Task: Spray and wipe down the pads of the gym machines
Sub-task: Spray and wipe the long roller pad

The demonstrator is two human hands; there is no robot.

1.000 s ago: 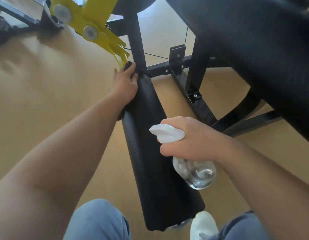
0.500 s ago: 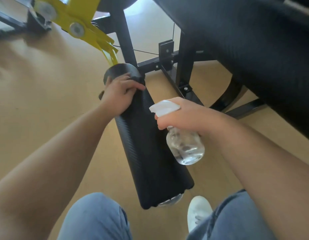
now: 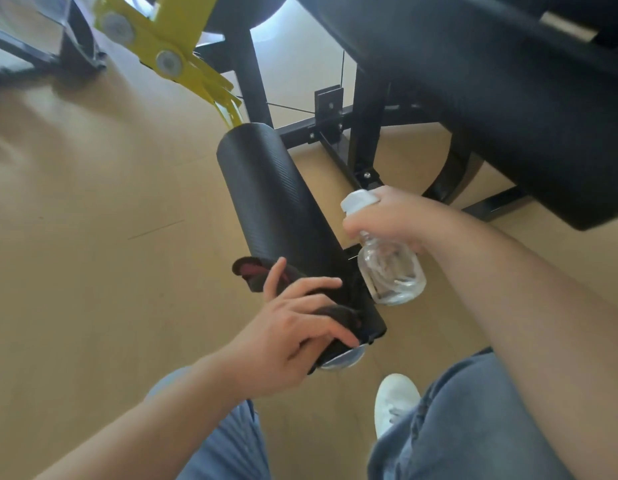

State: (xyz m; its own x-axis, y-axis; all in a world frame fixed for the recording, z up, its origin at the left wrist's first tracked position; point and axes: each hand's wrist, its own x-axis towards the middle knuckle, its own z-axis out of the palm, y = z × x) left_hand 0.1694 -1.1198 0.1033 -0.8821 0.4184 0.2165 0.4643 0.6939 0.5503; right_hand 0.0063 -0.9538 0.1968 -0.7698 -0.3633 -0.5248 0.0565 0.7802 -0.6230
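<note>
The left grip (image 3: 297, 327) has its fingers spread and bent over a dark cloth (image 3: 252, 271), pressing it onto the near end of the black roller (image 3: 273, 202). A fold of the cloth sticks out to the left past the fingers. The right grip (image 3: 387, 220) is closed round the neck of a clear bottle (image 3: 390, 275) with a white spray head, just right of the roller. The roller's far end meets a yellow arm (image 3: 169, 43). A broad black seat pad (image 3: 491, 98) lies upper right, above the wooden floor (image 3: 93, 202).
</note>
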